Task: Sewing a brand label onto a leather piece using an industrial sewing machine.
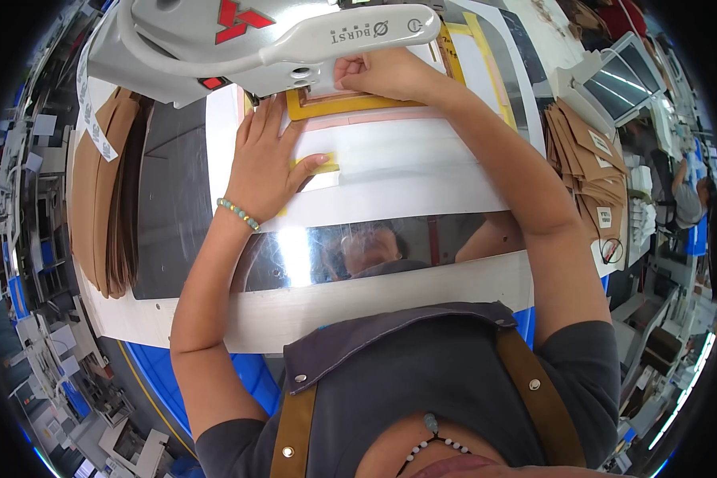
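My left hand (272, 155) lies spread on a white template sheet (390, 175), fingertips reaching to the left end of a yellow-edged frame (350, 105). Its thumb rests by a short yellow strip (327, 167) next to a cut-out slot. Over the frame, my right hand (382, 76) has its fingers curled and pinched together just beneath the sewing machine's light grey arm (350, 40). Whatever those fingertips hold, if anything, is too small to make out. Pink strips border the frame. The needle area is mostly hidden by the machine head (191, 48).
Brown folded pieces (103, 199) stand stacked at the left. More brown pieces with white labels (593, 159) lie at the right, near a tilted screen (625, 76) and small scissors (611, 251). A shiny metal plate (327, 255) lies along the near side of the sheet.
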A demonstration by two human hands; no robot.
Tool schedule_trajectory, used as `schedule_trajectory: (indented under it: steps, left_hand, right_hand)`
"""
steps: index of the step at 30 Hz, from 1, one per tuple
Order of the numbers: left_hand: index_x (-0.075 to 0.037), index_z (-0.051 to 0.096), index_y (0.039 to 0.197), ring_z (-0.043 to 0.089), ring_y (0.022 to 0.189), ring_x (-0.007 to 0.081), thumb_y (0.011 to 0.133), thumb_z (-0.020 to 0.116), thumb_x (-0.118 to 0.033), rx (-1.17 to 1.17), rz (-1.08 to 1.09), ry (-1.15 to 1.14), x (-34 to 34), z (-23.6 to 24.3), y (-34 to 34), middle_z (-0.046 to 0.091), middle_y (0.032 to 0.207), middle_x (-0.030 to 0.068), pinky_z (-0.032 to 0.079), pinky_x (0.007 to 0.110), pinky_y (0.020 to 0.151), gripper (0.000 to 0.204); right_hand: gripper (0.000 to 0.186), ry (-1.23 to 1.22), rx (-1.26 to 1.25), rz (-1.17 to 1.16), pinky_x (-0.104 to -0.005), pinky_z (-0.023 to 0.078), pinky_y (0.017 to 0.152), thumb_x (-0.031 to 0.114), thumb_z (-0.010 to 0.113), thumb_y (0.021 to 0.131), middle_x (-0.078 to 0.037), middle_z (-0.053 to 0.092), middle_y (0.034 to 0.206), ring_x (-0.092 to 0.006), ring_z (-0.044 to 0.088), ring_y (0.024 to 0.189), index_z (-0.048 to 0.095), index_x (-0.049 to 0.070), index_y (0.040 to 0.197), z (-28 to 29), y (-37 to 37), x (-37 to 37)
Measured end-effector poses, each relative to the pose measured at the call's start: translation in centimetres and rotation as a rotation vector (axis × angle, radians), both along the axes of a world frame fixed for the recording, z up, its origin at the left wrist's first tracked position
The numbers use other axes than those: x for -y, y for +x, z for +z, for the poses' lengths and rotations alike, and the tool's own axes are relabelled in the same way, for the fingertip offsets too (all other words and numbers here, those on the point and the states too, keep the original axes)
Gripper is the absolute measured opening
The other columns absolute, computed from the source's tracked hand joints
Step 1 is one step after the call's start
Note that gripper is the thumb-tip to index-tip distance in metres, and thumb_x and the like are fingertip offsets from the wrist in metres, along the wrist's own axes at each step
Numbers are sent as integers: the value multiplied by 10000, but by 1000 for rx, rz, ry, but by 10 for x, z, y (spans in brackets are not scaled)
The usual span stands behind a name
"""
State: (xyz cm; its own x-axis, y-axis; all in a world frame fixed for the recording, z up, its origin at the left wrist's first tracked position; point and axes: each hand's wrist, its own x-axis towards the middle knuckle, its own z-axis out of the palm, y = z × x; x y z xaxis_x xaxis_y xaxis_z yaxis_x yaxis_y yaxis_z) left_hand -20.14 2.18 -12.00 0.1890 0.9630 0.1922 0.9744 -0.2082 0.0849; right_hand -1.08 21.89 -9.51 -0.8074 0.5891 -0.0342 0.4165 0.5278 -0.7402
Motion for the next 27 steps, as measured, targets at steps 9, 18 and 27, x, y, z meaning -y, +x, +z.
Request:
schedule_trajectory:
  steps: [9, 18, 27]
  left_hand:
    - [-11, 608, 1400, 312, 1500, 435, 995, 564, -535, 4, 48, 48, 3, 0, 2, 373, 1613, 265, 228, 505, 1243, 663]
    - [-23, 621, 1387, 285, 1519, 411, 1020, 531, -539, 1, 59, 53, 3, -4, 0, 367, 1628, 236, 237, 512, 1230, 640]
    - [-32, 617, 1402, 276, 1521, 416, 1031, 496, -564, -9, 53, 54, 2, -6, -1, 362, 1632, 233, 231, 516, 1229, 660]
  right_hand:
    - [200, 105, 255, -31, -330, 547, 729, 217, 836, 784, -93, 781, 854, -191, 725, 794, 800, 58, 900, 44, 62, -64]
    - [17, 144, 371, 40, -283, 494, 612, 51, 746, 797, -31, 685, 679, -107, 628, 626, 731, 44, 796, 40, 84, -43]
    - [36, 346, 401, 78, -330, 528, 678, 68, 702, 838, -48, 706, 740, -142, 655, 695, 734, 63, 823, 46, 83, -28]
